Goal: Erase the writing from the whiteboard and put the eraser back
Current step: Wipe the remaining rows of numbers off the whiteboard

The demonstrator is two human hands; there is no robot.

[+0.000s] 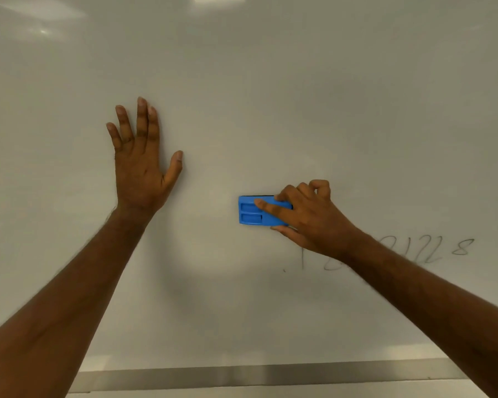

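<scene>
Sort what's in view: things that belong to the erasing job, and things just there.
Job:
eraser, in the right hand
writing, lower right, partly behind the right forearm
whiteboard

Just there:
left hand, flat on the board, holding nothing
metal tray along the bottom edge

One whiteboard (pixel 270 81) fills the view. Against it are two hands: one left hand (pixel 140 168), spread flat to the left of the eraser, and one right hand (pixel 311 216), closed around the eraser's right end. There is one blue eraser (pixel 252 214), with two recessed slots in its back. One patch of writing (pixel 431 251) lies lower right of the eraser. One metal ledge (pixel 270 376) runs far below it.
</scene>
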